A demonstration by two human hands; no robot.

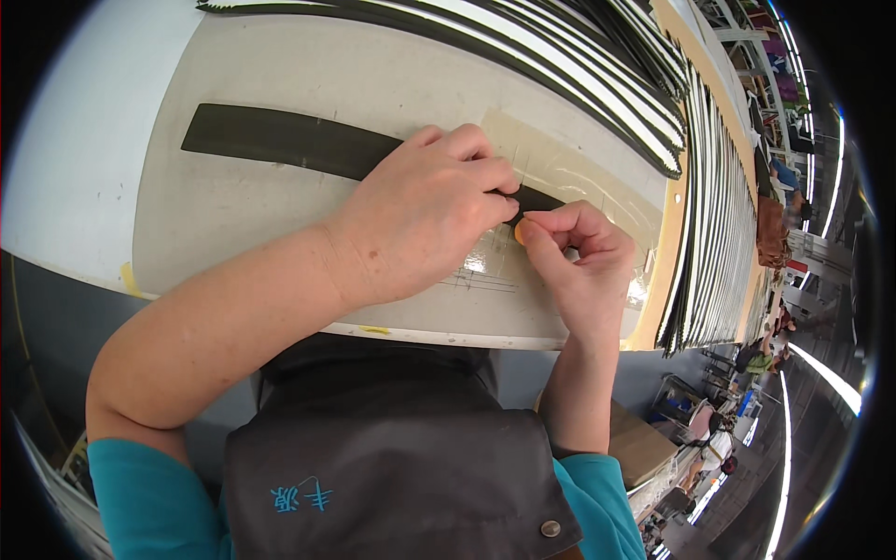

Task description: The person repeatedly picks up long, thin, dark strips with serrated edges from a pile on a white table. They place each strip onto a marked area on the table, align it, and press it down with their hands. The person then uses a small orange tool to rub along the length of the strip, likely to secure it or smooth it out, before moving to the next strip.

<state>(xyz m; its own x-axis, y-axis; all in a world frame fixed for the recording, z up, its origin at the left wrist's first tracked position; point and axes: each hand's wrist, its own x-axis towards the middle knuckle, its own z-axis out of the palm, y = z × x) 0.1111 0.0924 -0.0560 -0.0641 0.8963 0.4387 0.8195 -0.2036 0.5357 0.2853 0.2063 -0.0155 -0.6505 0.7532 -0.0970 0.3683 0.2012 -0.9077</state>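
Note:
A long, flat black strip (280,138) lies across the grey work mat, its left part bare and its right part running beneath my hands. My left hand (425,210) rests over the strip with curled fingers, the fingertips pressed at its near edge. Just to the right, my right hand (588,257) is closed, thumb against forefinger, pinching a small rounded orange piece (521,231) at the strip's edge. What the orange piece is, I cannot tell. Between the two hands, the fingertips nearly touch. Some of the strip is hidden by my left hand.
Under the hands, clear film with ruled lines (616,196) covers part of the grey mat (233,210). Stacked black-and-white strips (560,56) lie along the far side, and another row (719,224) lines the right. The table's front edge (448,338) is close to my apron (392,467).

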